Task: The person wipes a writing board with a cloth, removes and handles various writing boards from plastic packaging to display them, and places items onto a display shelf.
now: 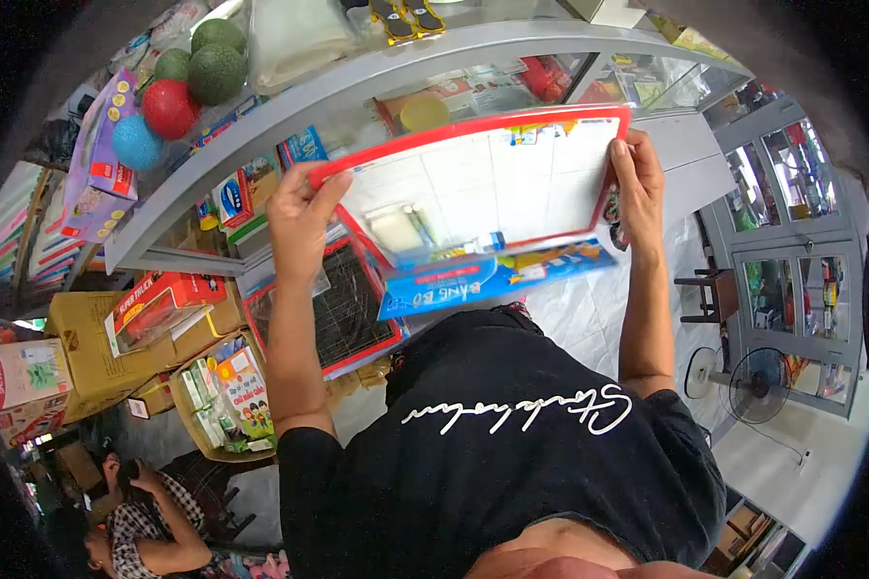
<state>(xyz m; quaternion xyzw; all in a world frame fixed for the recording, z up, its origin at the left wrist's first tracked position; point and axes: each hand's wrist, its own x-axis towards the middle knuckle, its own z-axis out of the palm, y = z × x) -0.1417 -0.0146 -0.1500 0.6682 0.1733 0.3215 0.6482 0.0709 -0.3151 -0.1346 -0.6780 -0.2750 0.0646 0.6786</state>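
A small whiteboard (pixel 454 198) with a red frame is held up in front of my chest, wrapped in clear plastic. At its left upper corner, my left hand (pixel 304 207) is closed on the red edge. My right hand (pixel 637 179) grips the opposite side near the upper right corner. Through the plastic I can make out small pieces, among them a pale block and pen-like sticks. Along the lower edge hangs a blue printed label (pixel 492 282). Below my left forearm stands a black board (pixel 326 304) with a red frame.
A glass display case (pixel 434 63) with a grey frame runs across the front. Colored balls (pixel 170 109) and a purple box (pixel 101 159) lie at the left. Cardboard boxes (pixel 97 323) stand lower left, near a seated person (pixel 154 521). A fan (pixel 758 384) is at the right.
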